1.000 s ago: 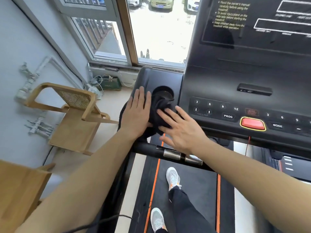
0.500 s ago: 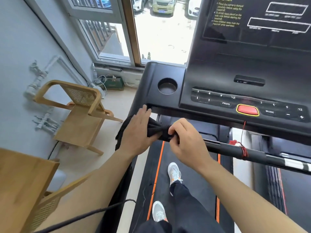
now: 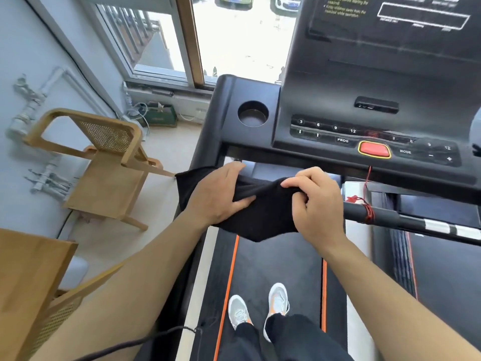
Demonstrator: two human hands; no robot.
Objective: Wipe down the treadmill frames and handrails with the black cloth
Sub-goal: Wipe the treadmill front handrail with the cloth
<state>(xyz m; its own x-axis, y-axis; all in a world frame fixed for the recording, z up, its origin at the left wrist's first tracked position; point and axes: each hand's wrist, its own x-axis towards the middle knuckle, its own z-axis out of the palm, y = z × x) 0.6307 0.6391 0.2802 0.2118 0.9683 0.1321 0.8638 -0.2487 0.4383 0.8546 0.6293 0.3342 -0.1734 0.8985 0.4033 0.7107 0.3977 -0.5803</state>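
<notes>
The black cloth (image 3: 263,212) is draped over the left part of the treadmill's front handrail (image 3: 385,216), just below the console. My left hand (image 3: 221,194) lies flat on the cloth's left half and presses it down, thumb tucked against the fabric. My right hand (image 3: 317,201) is curled around the cloth's right end and grips it over the bar. The rail under the cloth is hidden; its bare part runs off to the right with a red cord tied on it. The black console frame (image 3: 221,113) with its cup holder (image 3: 253,113) rises just above my hands.
A red stop button (image 3: 374,149) and several keys sit on the console panel. Two wooden chairs (image 3: 104,162) and a wooden table (image 3: 28,277) stand to the left. A black cable (image 3: 145,341) runs at lower left. My feet stand on the belt (image 3: 278,269).
My hands and the cloth came down from the cup holder to the front handrail. The cloth has since spread wider over the bar, with my right hand shifting to the right.
</notes>
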